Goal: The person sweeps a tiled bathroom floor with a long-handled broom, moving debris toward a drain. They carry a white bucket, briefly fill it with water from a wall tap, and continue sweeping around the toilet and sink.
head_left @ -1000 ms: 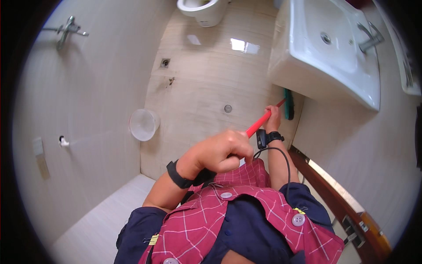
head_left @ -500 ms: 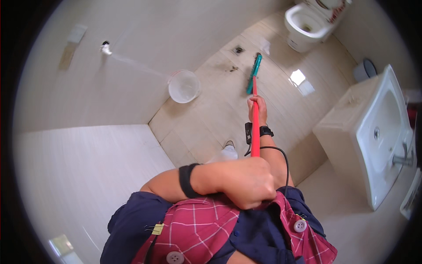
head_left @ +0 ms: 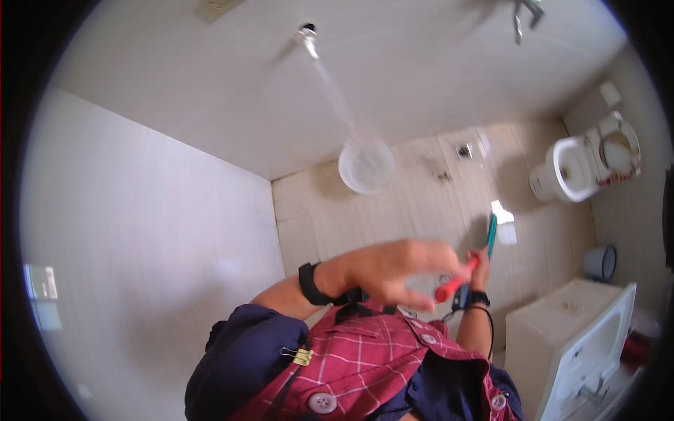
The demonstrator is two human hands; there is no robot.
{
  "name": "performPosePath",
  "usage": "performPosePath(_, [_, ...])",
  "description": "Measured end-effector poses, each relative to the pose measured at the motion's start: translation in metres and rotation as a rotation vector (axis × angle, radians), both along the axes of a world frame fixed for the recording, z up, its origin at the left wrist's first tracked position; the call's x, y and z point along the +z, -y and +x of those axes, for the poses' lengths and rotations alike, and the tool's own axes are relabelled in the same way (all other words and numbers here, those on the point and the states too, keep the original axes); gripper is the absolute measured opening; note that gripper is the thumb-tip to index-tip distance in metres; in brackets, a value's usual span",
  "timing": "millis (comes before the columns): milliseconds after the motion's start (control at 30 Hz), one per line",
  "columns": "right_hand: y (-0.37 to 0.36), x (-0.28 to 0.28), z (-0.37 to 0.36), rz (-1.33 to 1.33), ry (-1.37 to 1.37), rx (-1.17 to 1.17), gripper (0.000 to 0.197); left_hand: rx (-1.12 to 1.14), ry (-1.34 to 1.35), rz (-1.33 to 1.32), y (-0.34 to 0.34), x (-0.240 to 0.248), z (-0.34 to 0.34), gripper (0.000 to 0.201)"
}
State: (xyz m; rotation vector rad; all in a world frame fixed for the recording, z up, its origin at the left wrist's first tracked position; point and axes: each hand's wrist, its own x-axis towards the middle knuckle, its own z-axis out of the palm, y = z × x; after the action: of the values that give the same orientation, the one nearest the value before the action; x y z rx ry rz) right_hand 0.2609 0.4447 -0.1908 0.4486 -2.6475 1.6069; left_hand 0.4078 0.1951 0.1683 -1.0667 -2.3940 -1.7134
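Observation:
My right hand [head_left: 479, 265] is wrapped around the red handle of a floor brush [head_left: 493, 234] with a teal head. The brush head is held over the tiles to the right. The handle's red end [head_left: 446, 290] points back toward me. My left hand [head_left: 407, 272], blurred, is open with its thumb and fingers spread, close beside that end and apparently not gripping it. Water runs from a wall tap [head_left: 307, 41] down into a white bucket [head_left: 366, 167] on the floor.
A toilet [head_left: 574, 168] with its lid up stands at the far right. In front of it are a grey-blue bucket [head_left: 600, 263] and a washbasin [head_left: 597, 351] on a cabinet. A floor drain [head_left: 464, 151] and dark debris [head_left: 442, 177] show on the tiles.
My left hand has come off the handle and opened. My right hand has brought the brush right and nearer. The view has turned, so the bucket and tap appear farther right.

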Motion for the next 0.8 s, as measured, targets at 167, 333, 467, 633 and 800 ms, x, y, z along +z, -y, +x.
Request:
performPosePath(167, [-0.069,-0.045,0.006,-0.213,0.401,0.035,0.013,1.147,-0.258,-0.121,0.152,0.015,-0.056,0.056])
performPosePath(333, [-0.144,-0.080,-0.001,-0.400,0.422,0.126,0.018,1.797,-0.105,-0.467,0.232,0.061,-0.088,0.073])
performPosePath(467, [-0.193,-0.094,0.011,0.075,-0.044,0.133,0.012,1.850,0.189,-0.551,0.222,0.063,-0.096,0.073])
performPosePath(633, [-0.183,-0.037,0.029,0.120,-0.068,0.084,0.015,1.854,0.313,-0.686,0.243,0.055,-0.125,0.040])
performPosePath(800, [-0.157,0.000,0.041,-0.022,0.261,0.043,0.006,1.585,0.163,-1.017,0.302,0.047,-0.125,0.029])
